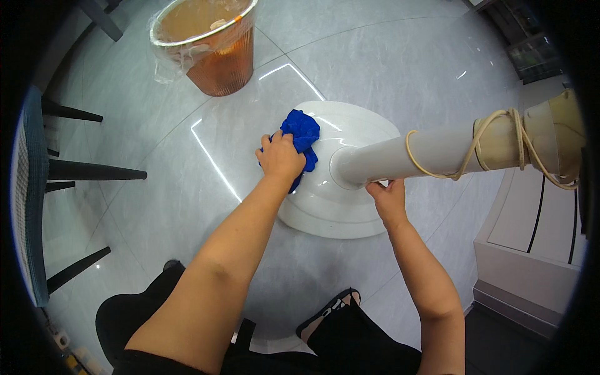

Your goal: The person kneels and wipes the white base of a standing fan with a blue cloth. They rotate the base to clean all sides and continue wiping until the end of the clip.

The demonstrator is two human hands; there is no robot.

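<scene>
A bunched blue cloth (302, 129) lies under my left hand (281, 157), which grips it against the left side of a round white pedestal base (337, 211). From that base a white pole (422, 152) leans to the right in view, with a cream power cord (478, 140) wound round its upper part. My right hand (390, 199) holds the underside of the pole near its foot; its fingertips are partly hidden behind the pole.
An amber ribbed waste bin (220, 65) with a clear plastic liner stands on the tiled floor at the upper left. A blue-grey padded seat (35, 197) with black legs is at the far left. A white cabinet (525, 262) stands at the right.
</scene>
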